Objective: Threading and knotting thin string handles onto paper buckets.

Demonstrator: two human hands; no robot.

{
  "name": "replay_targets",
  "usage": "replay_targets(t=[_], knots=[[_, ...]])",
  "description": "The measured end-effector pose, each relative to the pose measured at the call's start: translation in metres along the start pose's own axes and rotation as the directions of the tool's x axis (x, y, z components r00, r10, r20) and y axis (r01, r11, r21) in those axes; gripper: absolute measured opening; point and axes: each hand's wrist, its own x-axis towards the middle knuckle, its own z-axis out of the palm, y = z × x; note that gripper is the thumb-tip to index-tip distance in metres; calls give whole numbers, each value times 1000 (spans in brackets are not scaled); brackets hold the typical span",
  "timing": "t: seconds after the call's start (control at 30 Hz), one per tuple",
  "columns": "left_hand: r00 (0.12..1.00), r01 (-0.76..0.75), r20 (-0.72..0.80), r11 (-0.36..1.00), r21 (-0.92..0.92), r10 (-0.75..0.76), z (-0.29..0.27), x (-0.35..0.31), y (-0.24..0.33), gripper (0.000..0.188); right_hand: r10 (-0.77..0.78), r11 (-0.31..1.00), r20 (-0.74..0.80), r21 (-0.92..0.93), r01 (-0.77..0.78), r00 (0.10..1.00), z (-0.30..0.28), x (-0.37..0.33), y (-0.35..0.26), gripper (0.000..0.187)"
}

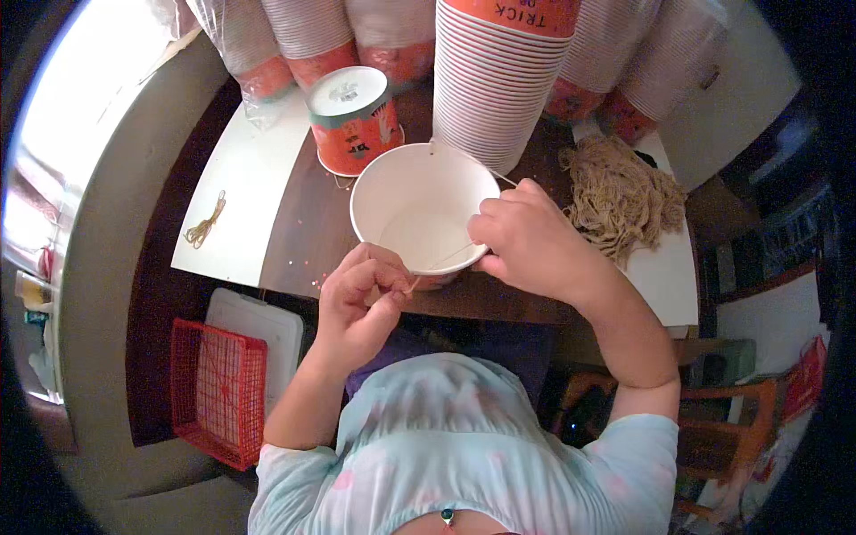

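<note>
A white-lined paper bucket (412, 192) stands upright on the table in front of me, its mouth facing up. Thin beige string (450, 256) runs across its near right rim between my hands, and another stretch passes at the far right rim. At the near edge of the bucket, my left hand (361, 299) is closed, pinching the string between thumb and fingers. My right hand (533, 236) is closed at the bucket's right rim with the string in its fingers. The bucket's outside is mostly hidden.
Behind the bucket rise a tall stack of nested buckets (495, 98) and an upturned orange bucket (357, 134). Several bagged stacks (308, 36) line the back. A string heap (624, 196) lies right, a small string bundle (207, 223) left. A red basket (218, 392) stands below left.
</note>
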Motion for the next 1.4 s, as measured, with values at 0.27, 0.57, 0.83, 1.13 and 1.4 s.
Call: replay_targets(t=[0.27,0.57,0.83,1.13,1.4], knots=[[940,328,232,467,-822,-251,15,11,-2,6,-244,866,7,451,215,970,-21,10,-15,14],[975,223,95,872,-436,-202,37,16,5,14,-101,819,-284,521,242,953,-2,40,-10,8],[952,307,209,698,-647,-225,25,13,-8,14,174,790,-294,612,45,940,15,-17,-18,15],[955,215,-93,870,-444,-283,35,2,5,11,91,968,-395,249,11,914,21,-25,-44,14],[890,-138,-333,880,454,311,47,-17,13,15,278,945,-470,289,-151,838,52,-48,-102,15]])
